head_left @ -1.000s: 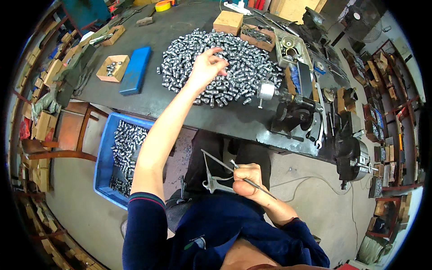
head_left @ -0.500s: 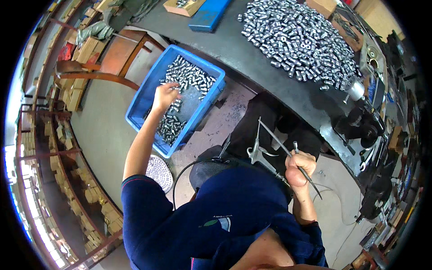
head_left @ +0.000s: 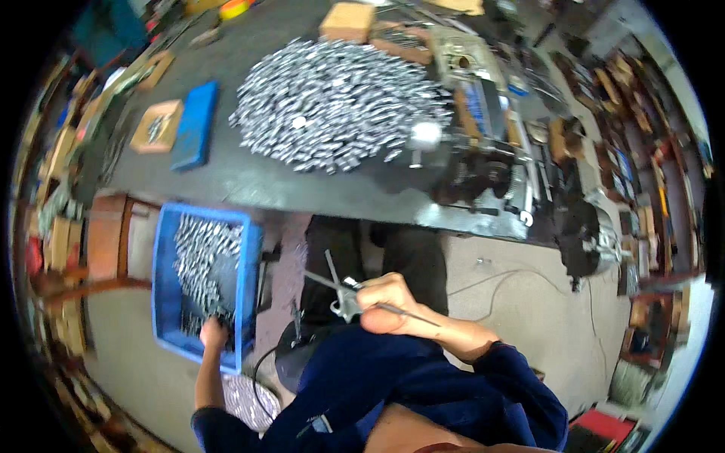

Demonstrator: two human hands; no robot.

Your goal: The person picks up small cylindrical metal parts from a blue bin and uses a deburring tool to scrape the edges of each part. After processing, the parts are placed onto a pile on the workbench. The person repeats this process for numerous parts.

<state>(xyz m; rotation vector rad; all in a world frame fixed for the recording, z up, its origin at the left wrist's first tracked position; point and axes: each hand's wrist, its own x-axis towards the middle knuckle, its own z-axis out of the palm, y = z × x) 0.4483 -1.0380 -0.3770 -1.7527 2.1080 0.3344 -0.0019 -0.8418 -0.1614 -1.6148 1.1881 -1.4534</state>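
My left hand (head_left: 214,334) reaches down into the near end of a blue plastic bin (head_left: 248,302), among dark metal pieces (head_left: 190,323). Its fingers are blurred and partly hidden, so their grip does not show. Shiny small metal cylinders (head_left: 205,245) fill the far part of that bin. Above my lap, my right hand (head_left: 387,303) is closed round a slim file-like rod (head_left: 323,279) with a pointed tang. A small metal cylinder (head_left: 351,282) shows at the same hand's fingers. Below it, an air blow gun (head_left: 346,303) lies on my lap.
A large heap of metal cylinders (head_left: 332,106) covers the dark workbench (head_left: 272,192). Left of it are a blue block (head_left: 195,124) and a wooden tray (head_left: 157,127). A dark clamping device (head_left: 483,177) stands right. A wooden chair (head_left: 107,241) adjoins the bin.
My view has swung toward the bench. My left hand has gone from the bin's middle to the dark pieces at its near end. My right hand still holds the rod.
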